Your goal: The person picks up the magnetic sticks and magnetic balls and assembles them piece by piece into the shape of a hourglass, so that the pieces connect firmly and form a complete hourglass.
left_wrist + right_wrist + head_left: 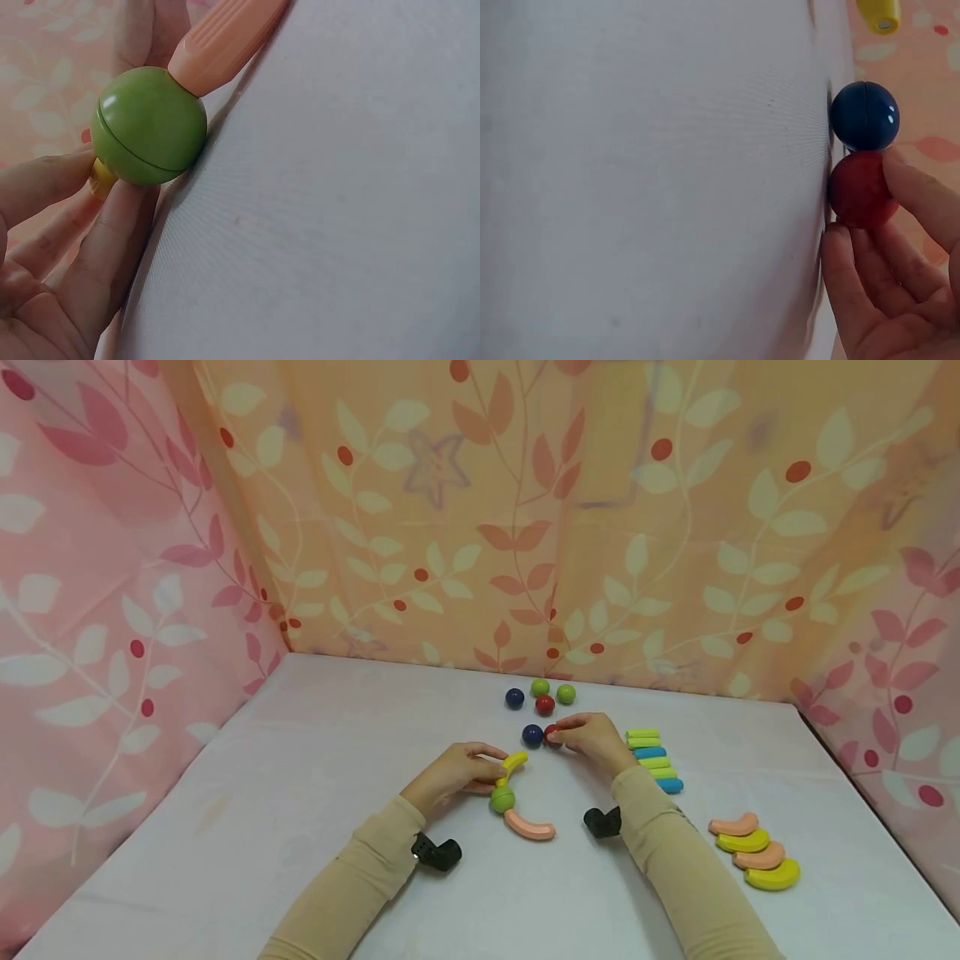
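Note:
Between thumb and fingers, my left hand (459,770) holds a yellow curved piece (515,762). A green ball (148,126) touches the lower end of that piece. Against the ball's other side sits a pink curved piece (529,827), grooved on its surface in the left wrist view. My right hand (597,742) pinches a red ball (861,190) on the table. Touching the red ball is a dark blue ball (865,116) with a thin seam. In the right wrist view, a yellow piece's end (883,24) shows a small grey disc.
Behind my hands lie a blue ball (514,698), another red ball (544,704) and two green balls (566,694). Short green and blue sticks (649,752) are lined up by my right forearm. Pink and yellow curved pieces (772,875) lie at the right. A patterned curtain (420,527) borders the table.

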